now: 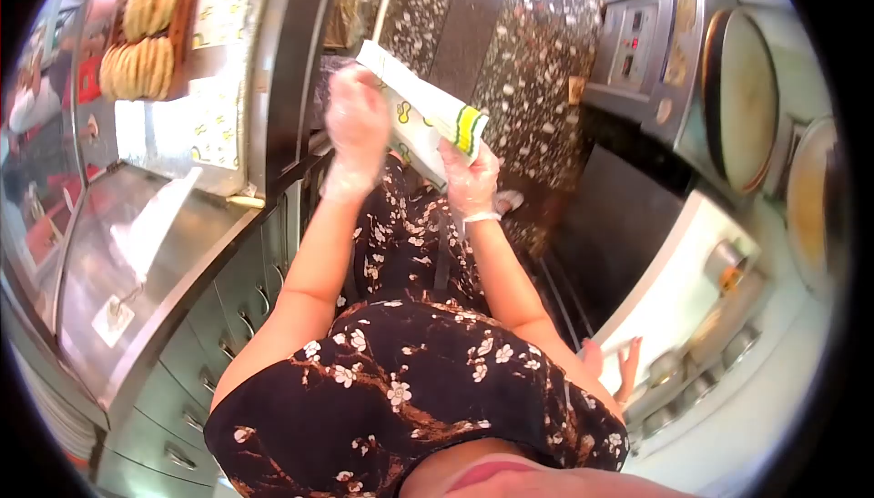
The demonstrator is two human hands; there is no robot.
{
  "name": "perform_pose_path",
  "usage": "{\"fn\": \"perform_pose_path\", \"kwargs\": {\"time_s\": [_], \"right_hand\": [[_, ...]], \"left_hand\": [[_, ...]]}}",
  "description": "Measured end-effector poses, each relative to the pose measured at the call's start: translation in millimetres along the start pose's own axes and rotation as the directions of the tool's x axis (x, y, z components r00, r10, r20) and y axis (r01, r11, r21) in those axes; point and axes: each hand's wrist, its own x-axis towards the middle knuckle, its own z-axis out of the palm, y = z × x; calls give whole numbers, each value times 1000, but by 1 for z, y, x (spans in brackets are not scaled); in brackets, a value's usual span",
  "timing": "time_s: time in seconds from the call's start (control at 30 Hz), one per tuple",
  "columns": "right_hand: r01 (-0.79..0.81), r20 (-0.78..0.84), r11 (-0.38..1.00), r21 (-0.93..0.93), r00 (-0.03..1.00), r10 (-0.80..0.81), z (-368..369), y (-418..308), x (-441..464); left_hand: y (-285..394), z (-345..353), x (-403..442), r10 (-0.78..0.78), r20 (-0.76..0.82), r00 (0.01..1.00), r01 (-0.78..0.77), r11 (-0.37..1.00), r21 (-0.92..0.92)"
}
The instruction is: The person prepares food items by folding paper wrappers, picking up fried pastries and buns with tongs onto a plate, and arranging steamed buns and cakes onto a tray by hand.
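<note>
A white paper bag with green and yellow print [421,102] is held in front of my body, slanting down to the right. My right hand [472,177], in a clear plastic glove, grips its lower right end near the green and yellow stripe. My left hand [358,120], also gloved, is blurred at the bag's upper left side. Its fingers look curled, but whether they hold the bag is unclear.
Rows of flat breads [137,68] stand in a rack on the left counter [173,266]. A device with a round plate [742,102] stands at upper right. Another person's hand [626,366] is at lower right, near metal containers [666,369].
</note>
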Motion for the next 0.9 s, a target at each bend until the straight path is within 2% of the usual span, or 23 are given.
{"fn": "perform_pose_path", "kwargs": {"time_s": [0.03, 0.07, 0.1, 0.13, 0.17, 0.2, 0.23, 0.33, 0.37, 0.43, 0.47, 0.5, 0.57, 0.63, 0.67, 0.7, 0.77, 0.83, 0.9], "right_hand": [[32, 24, 999, 33, 999, -33, 12, -19, -1], [5, 26, 993, 121, 1000, -8, 22, -29, -1], [26, 57, 993, 115, 998, -33, 30, -42, 0], [-159, 78, 967, 200, 986, 146, 39, -56, 2], [-347, 102, 899, 269, 938, 331, 55, -67, 6], [-428, 137, 844, 322, 904, 406, 68, -79, 15], [-487, 205, 798, 355, 873, 442, 78, -89, 23], [-566, 299, 793, 227, 815, 496, 100, -124, 45], [-543, 343, 803, 244, 823, 453, 102, -117, 54], [-567, 434, 774, 281, 795, 425, 117, -128, 68], [-573, 462, 782, 246, 779, 425, 131, -133, 78], [-573, 480, 796, 195, 764, 432, 143, -129, 89], [-572, 503, 810, 128, 741, 444, 162, -120, 109], [-678, 586, 713, 177, 655, 477, 190, -116, 120], [-674, 608, 728, 126, 632, 480, 202, -120, 122], [-681, 628, 726, 96, 607, 487, 213, -118, 126], [-623, 747, 782, 37, 537, 393, 232, -112, 130], [-648, 769, 758, -71, 448, 456, 248, -114, 132], [-751, 877, 649, -121, 225, 424, 254, -115, 131]], "left_hand": [[-1, -17, 26, -107, -160, 981, 97, 993, -66], [-15, -37, 45, -489, -50, 871, 442, 824, -354], [-36, -61, 64, -743, 171, 647, 684, 467, -560], [-82, -76, 73, -697, 384, 605, 541, 6, -841], [-135, -87, 76, -542, 558, 629, 297, -495, -816], [-155, -103, 83, -716, 396, 574, 328, -242, -913], [-144, -125, 91, -720, 382, 580, 298, -249, -922], [-111, -188, 85, -677, 132, 724, 402, 259, -878], [-104, -198, 76, -683, 111, 722, 383, 261, -886], [-82, -210, 64, -614, -45, 788, 405, 571, -714], [-66, -221, 47, -559, -48, 828, 443, 703, -556], [-73, -217, 36, -564, -60, 824, 413, 669, -619], [-57, -214, 23, -659, -24, 752, 410, 495, -766], [-57, -208, 9, -696, -45, 717, 380, 443, -812], [-61, -202, 2, -725, -53, 686, 354, 396, -847], [-70, -191, -4, -694, -55, 718, 322, 401, -858], [-67, -174, 1, -799, 145, 584, 384, 114, -916], [-64, -156, 20, -721, 331, 609, 248, -224, -943], [-53, -145, 50, -646, 294, 704, 7, -408, -913]]}}
